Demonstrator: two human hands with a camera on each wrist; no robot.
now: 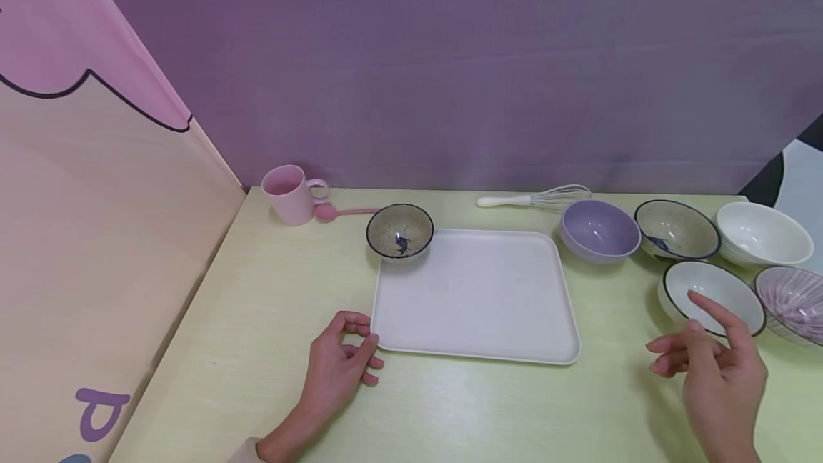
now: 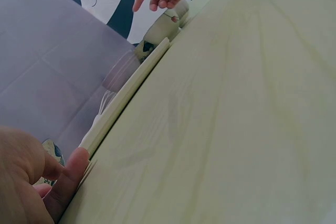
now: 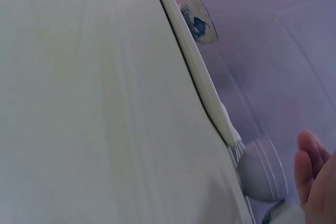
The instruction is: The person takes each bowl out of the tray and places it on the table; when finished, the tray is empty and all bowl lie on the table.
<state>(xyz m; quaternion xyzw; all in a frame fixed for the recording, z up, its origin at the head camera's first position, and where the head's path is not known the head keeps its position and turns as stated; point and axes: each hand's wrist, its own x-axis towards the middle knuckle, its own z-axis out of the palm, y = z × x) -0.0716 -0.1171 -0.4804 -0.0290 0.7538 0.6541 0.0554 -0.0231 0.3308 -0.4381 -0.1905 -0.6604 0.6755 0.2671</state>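
My left hand (image 1: 337, 359) rests at the near left corner of a white rectangular tray (image 1: 476, 299), its fingertips touching the rim. In the left wrist view, a fingertip (image 2: 79, 161) meets the tray's end. A speckled bowl (image 1: 400, 231) with a dark rim and blue motif sits over the tray's far left corner. My right hand (image 1: 723, 370) hovers at the right with nothing held, index finger extended over a white dark-rimmed bowl (image 1: 714, 295). Whether that finger touches the bowl, I cannot tell.
Around the right side stand a purple bowl (image 1: 598, 231), another speckled bowl (image 1: 678, 231), a plain white bowl (image 1: 761, 234) and a purple-streaked bowl (image 1: 794, 302). A whisk (image 1: 514, 200), pink mug (image 1: 289, 195) and pink spoon (image 1: 328, 213) lie along the back by the purple backdrop.
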